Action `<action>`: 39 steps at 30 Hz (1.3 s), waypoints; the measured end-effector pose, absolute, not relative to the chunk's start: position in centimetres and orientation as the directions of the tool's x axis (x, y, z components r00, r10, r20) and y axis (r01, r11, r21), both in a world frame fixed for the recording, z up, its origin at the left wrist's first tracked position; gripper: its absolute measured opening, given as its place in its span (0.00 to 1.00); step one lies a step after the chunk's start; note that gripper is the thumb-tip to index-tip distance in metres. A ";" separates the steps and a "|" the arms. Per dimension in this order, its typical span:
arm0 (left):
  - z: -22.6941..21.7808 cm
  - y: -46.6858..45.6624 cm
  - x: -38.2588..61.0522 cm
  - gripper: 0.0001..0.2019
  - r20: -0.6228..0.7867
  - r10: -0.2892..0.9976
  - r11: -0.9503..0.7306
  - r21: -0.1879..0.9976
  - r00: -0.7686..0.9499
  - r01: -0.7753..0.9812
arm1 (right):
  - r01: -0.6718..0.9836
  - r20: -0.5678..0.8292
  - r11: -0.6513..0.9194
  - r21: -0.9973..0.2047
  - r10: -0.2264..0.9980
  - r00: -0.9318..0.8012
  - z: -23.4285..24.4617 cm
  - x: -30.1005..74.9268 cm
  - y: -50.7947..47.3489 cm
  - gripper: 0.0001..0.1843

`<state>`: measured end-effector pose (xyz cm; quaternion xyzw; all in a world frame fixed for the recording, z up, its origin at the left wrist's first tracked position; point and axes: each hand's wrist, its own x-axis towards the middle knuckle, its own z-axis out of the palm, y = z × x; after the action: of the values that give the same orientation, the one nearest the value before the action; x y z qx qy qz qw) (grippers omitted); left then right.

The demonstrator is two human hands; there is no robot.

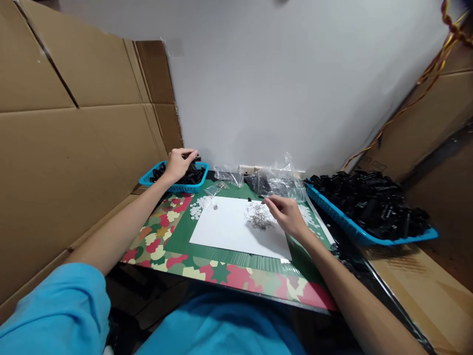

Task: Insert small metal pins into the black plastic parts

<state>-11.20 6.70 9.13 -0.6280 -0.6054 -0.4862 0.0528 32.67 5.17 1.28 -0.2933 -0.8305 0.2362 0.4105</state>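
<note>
At the left, my left hand [180,163] hovers over a blue basket [177,188] of black plastic parts [194,175]. Its thumb and index finger are pinched together; a dark piece shows by the fingertips, but I cannot tell whether it is held. My right hand [286,214] is closed in a pinch above the white sheet [221,227], beside a scattered heap of tiny metal pieces [260,217]. Whatever lies between its fingertips is too small to make out. A small black bit [249,199] rests near the sheet's far edge.
White round discs [197,208] lie left of the sheet, and more discs [309,219] to its right. Clear plastic bags [283,185] sit along the wall. A heaped blue basket [343,217] of black parts stands at right. Cardboard [92,143] walls the left side.
</note>
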 end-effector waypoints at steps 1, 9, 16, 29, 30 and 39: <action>8.4 5.9 -9.1 0.20 0.683 0.715 -0.351 0.536 -0.150 0.768 | 0.224 0.527 0.666 -0.712 0.718 -0.455 1.5 32.5 5.1 0.25; 1.3 -1.2 3.4 0.12 0.492 0.834 -0.520 0.549 0.250 0.654 | 0.115 0.342 0.446 -0.887 0.806 -0.483 1.4 32.6 5.9 0.25; -0.7 -2.6 4.0 0.15 0.454 0.853 -0.506 0.595 0.258 0.625 | 0.520 0.302 0.610 -0.598 0.773 -0.558 -0.3 31.9 6.7 0.18; -1.9 -2.3 4.1 0.14 0.438 0.893 -0.420 0.727 0.103 0.543 | 0.523 0.208 0.673 -0.522 0.696 -0.687 -1.1 25.8 8.5 0.03; -2.0 -2.3 4.1 0.14 0.432 0.897 -0.411 0.737 0.093 0.536 | 0.527 0.215 0.667 -0.527 0.705 -0.676 -1.4 25.7 8.7 0.03; -2.3 -1.5 4.6 0.14 0.397 0.914 -0.393 0.819 0.082 0.418 | 0.509 0.255 0.651 -0.563 0.722 -0.643 -1.8 26.5 8.4 0.04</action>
<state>4.56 -1.46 -2.31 -0.6873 -0.4847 -0.4733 -0.2621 26.55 8.38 -1.78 -0.3507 -0.8777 0.2264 0.2355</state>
